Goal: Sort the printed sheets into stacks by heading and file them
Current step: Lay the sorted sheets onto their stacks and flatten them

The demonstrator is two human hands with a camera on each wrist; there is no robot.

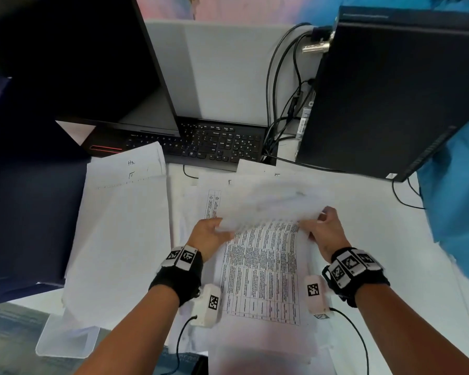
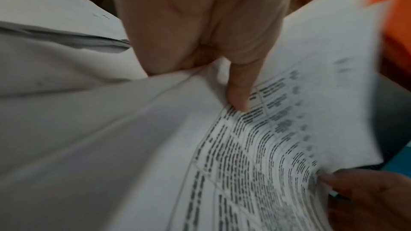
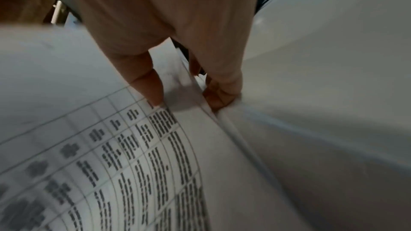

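Left hand (image 1: 210,234) and right hand (image 1: 326,230) are both raised over the white desk (image 1: 363,239), near its front edge. Each hand grips one side of a blurred white paper sheet (image 1: 268,204), lifted clear of the papers beneath it.

In the left wrist view, the left thumb and fingers (image 2: 239,94) pinch the lifted sheet at its edge. In the right wrist view, the right fingers (image 3: 219,97) are curled round the sheet edge, with one fingertip resting on the printed table.

Directly below the hands lies a white printed sheet with a ruled table of dense text (image 1: 260,269), flat on top of further loose sheets.

A separate stack of white sheets with handwritten headings (image 1: 119,226) lies to the left, well apart from the hands, overhanging the desk's front edge.

Behind the papers stand a black keyboard (image 1: 214,144), a dark monitor (image 1: 73,58) and a black computer tower (image 1: 390,90) with black cables (image 1: 282,104).
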